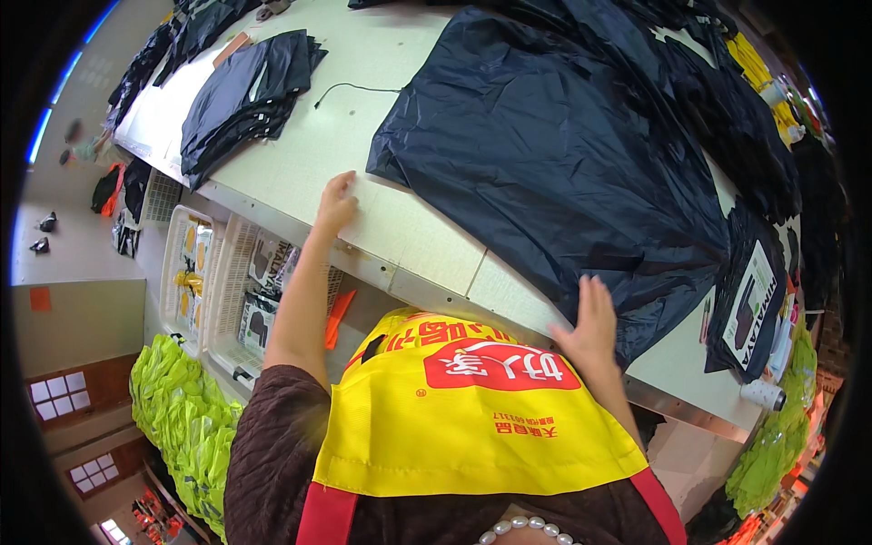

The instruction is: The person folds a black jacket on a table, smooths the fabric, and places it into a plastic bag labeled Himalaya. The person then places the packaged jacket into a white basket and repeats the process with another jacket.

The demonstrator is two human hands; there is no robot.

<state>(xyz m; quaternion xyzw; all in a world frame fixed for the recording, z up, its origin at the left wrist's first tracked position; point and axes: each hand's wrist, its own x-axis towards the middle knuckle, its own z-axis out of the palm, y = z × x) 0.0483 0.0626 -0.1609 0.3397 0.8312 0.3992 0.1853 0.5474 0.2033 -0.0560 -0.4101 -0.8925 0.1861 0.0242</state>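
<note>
Lying across the bench (363,150), centre to right: big dark sheet (554,136), creased, shiny, a near part reaching the bench's front edge by the right hand (589,327). Right hand open, fingers out, thumb apart, at the sheet's near edge; nothing gripped, contact unclear. Left hand (339,204) over the bench's front strip, just beside the sheet's left corner, apart from it; fingers partly curled, nothing visible in it, can't tell if fully closed. Thin black cord (350,86) runs on the bench to the sheet's left edge. Black stack (245,91) on the bench, far left. Black pack (731,336) with white label right of the sheet, spool (763,395) near it at the bench's right end. White crate (227,313) holding packs below the bench, left; lime pile (177,413) nearer. Yellow apron (472,454) on the person.
</note>
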